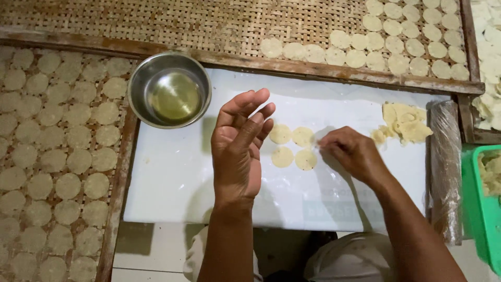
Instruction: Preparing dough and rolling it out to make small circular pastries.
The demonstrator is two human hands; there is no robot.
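At the centre of the frame, four pale dough discs (pixel 293 147) are laid in a small cluster on the white plastic-covered board (pixel 172 177). The right hand (pixel 350 151) is pinched at the edge of the right-hand discs; whether one is actually gripped cannot be told. The left hand (pixel 239 146) is held open above the board, holding nothing. A thin disc is probably best lifted by its rim and supported flat, lest it tear. Leftover dough (pixel 404 122) lies at right. The steel bowl (pixel 169 90) at upper left holds a clear liquid, hard to identify. The green tub (pixel 477 198) is cut off.
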